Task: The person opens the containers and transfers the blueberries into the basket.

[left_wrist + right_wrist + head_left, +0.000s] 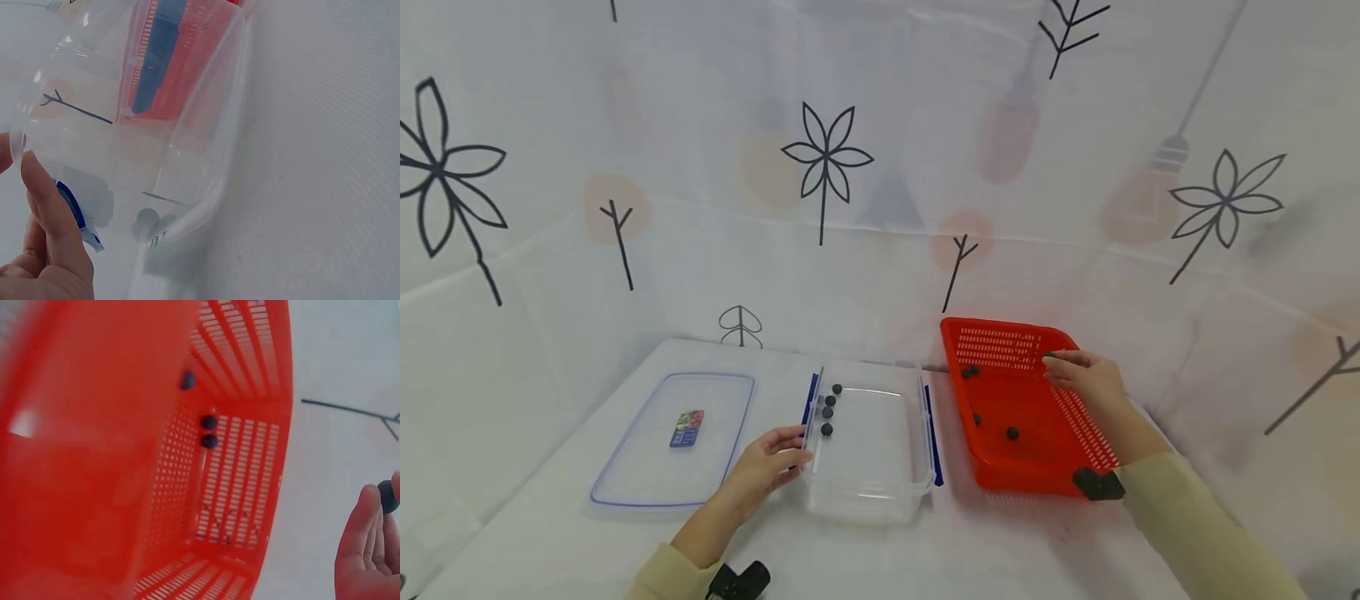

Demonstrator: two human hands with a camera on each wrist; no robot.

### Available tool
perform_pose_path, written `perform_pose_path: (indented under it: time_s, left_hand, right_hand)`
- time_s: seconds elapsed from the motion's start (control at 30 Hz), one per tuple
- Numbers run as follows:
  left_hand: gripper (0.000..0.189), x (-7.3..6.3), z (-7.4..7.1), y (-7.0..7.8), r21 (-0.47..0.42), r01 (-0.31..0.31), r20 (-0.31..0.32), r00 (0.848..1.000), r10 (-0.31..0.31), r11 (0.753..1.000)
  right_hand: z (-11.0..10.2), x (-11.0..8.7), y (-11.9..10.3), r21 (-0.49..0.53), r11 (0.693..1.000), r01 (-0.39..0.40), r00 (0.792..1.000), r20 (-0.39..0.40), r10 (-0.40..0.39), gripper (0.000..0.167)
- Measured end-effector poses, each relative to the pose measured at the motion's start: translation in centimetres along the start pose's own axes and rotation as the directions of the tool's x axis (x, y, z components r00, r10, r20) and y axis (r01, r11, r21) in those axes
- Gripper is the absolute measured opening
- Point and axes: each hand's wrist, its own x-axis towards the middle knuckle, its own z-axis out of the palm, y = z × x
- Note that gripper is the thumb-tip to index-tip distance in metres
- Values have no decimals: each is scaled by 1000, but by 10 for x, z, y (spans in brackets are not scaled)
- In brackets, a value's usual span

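Transfer of small balls between two vessels, apparently at mid-course. On the worktop (pixel 992 554), your clear box (pixel 868 437) stands uncovered, with four dark balls (pixel 827 412) lined along the inside of its left wall. Its blue latches (pixel 934 442) hang unfastened at both sides, and the lid (pixel 651 454), bearing a small colored label (pixel 687 428), lies flat to the left. At the right, your red basket (pixel 1030 479) contains four visible balls (pixel 1012 433): a close pair toward the far left corner and two singles farther forward. Your right hand (pixel 1090 385), above the basket's far right rim, has its fingertips closed on one further ball (pixel 387 497). Your left hand (pixel 766 464) pinches the box's left rim between thumb and fingers. The count is thus four, four and one in transit. A single moment does not settle the direction of travel, so either group may be the finished share; judged by the held ball, the work is incomplete, and the box is not yet closed.
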Motion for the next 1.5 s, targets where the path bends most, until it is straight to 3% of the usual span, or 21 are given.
perform_pose_path:
  time_s: [0.17, 0.3, 0.53, 0.73, 1.0, 1.2, 1.5]
  left_hand:
    - [39, -1, 1, 1, 2, 3, -13, 1000, -3, 1000]
    - [38, 0, 2, 2, 6, 3, -16, 1000, -3, 1000]
    - [39, 0, 3, 3, 10, 3, -7, 1000, -3, 1000]
    - [40, 1, 3, 2, 5, -7, 14, 1000, 7, 1000]
    - [40, 1, 3, 2, -2, -10, 1, 1000, 10, 1000]
    - [39, 0, 3, 1, 2, -2, -17, 1000, 2, 1000]
    - [39, 0, 2, 0, -3, 1, -19, 1000, -1, 1000]
  right_hand:
    - [-5, 7, 0, 29, 999, -18, 1000, 3, 18, 54]
    - [-10, 10, 1, 121, 992, -43, 999, -5, 44, 44]
    - [-20, 8, 1, 200, 979, -49, 998, -23, 54, 46]
    - [-26, 0, 0, 130, 991, -36, 999, -27, 40, 38]
    - [-20, -19, -4, -125, 991, -50, 998, 35, 55, 58]
    - [-9, -35, -4, -115, 993, -26, 997, 66, 34, 61]
    - [12, -63, -14, -68, 997, 22, 998, 66, -17, 37]
